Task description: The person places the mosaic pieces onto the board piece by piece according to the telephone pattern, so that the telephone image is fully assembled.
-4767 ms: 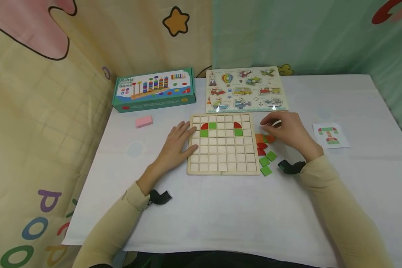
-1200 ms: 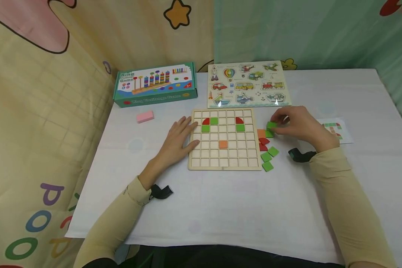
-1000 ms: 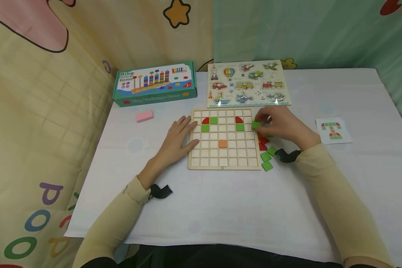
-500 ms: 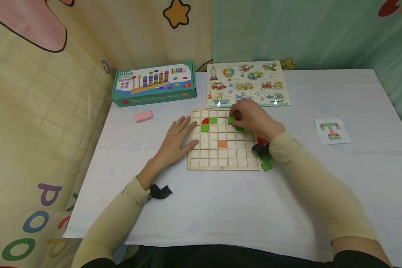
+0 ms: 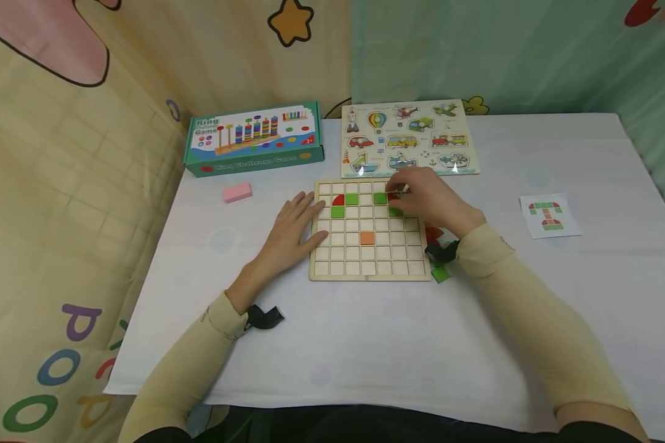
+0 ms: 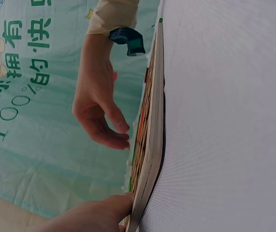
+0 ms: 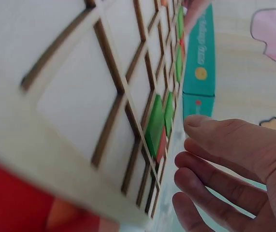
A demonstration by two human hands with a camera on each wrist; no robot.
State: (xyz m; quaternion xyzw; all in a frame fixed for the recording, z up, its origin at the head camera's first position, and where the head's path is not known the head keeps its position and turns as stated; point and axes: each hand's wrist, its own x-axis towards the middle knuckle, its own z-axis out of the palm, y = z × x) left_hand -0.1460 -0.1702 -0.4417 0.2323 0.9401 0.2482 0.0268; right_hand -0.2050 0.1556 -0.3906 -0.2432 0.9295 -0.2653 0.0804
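A wooden grid board (image 5: 366,278) lies on the white table. My left hand (image 5: 285,237) rests at its left edge, fingers spread, thumb on the frame. In the upper rows sit a red quarter-circle piece (image 5: 339,200) and green square tiles (image 5: 351,199); an orange square tile (image 5: 367,238) sits lower in the middle. Another green tile (image 5: 379,199) lies beside the fingertips of my right hand (image 5: 429,197), which hovers over the board's upper right. In the right wrist view that hand's fingers are loosely bent and hold nothing. The hand partly covers the right-hand red and green pieces.
Loose red pieces (image 5: 434,235) and a loose green tile (image 5: 440,274) lie right of the board, partly behind the right wrist. A pattern card (image 5: 551,216) is farther right. Behind are a green game box (image 5: 255,166), a picture puzzle (image 5: 410,151) and a pink block (image 5: 237,192).
An orange tile now sits on the board. My right hand carried a green tile left from the pile, let it go in the upper row, and drew slightly back. My left hand stayed.
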